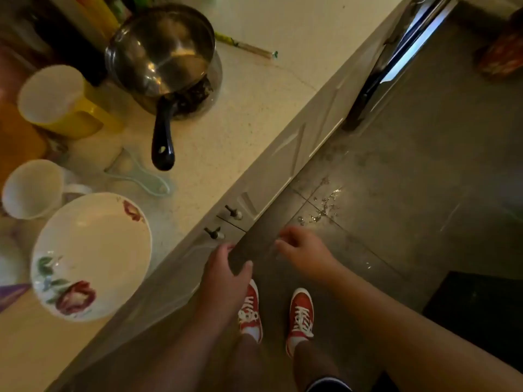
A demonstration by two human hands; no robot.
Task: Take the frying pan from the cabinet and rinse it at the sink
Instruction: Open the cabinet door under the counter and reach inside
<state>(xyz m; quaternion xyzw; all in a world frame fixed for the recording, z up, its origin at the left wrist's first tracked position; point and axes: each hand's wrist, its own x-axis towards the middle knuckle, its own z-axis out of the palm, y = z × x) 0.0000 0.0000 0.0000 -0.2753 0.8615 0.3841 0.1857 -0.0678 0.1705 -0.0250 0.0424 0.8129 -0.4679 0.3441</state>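
Note:
I look down along a pale counter (240, 114) and the cabinet doors (283, 162) beneath its edge. Two dark knobs (223, 223) sit side by side on the doors. My left hand (226, 274) hovers just below the knobs with fingers spread and nothing in it. My right hand (304, 250) hangs over the grey floor to the right, fingers loosely curled and empty. The doors look closed. No frying pan or sink is in view. A steel saucepan (162, 52) with a black handle stands on the counter.
On the counter are a flowered white bowl (93, 256), a white mug (32, 189), a yellow jug (60, 101) and a pale spoon (141, 178). Water drops (325, 206) glisten on the floor tiles. A dark mat (478, 304) lies at the right. My red shoes (276, 314) stand below.

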